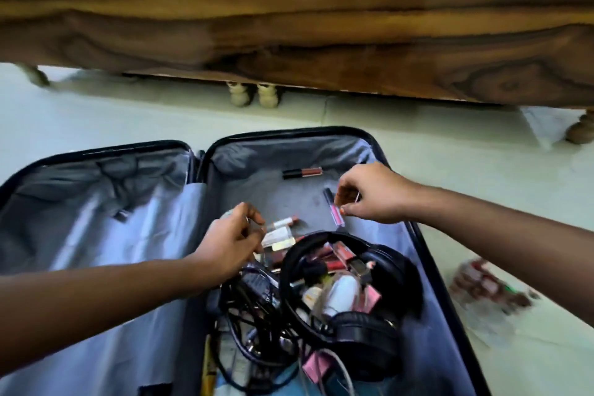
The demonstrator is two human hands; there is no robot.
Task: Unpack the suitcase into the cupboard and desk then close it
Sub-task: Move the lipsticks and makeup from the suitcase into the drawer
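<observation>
A dark suitcase [321, 133] lies open on the floor, both halves lined in grey. The right half holds black headphones [369, 328], tangled cables [254, 325] and several lip gloss tubes and cosmetics. My left hand [231, 244] reaches in from the left, fingers curled, pinching the end of a pale tube [284, 222]. At the right wall of the case, my right hand [373, 194] has thumb and fingers closed on a pink lip gloss tube [334, 207]. Another dark red tube [302, 172] lies alone near the far wall. The left half [96, 219] holds nothing visible.
A wooden bed frame [321, 42] on turned legs [266, 95] runs across the far side, close behind the suitcase. A clear pouch of reddish cosmetics [488, 286] lies on the pale tiled floor [96, 116] to the right of the case.
</observation>
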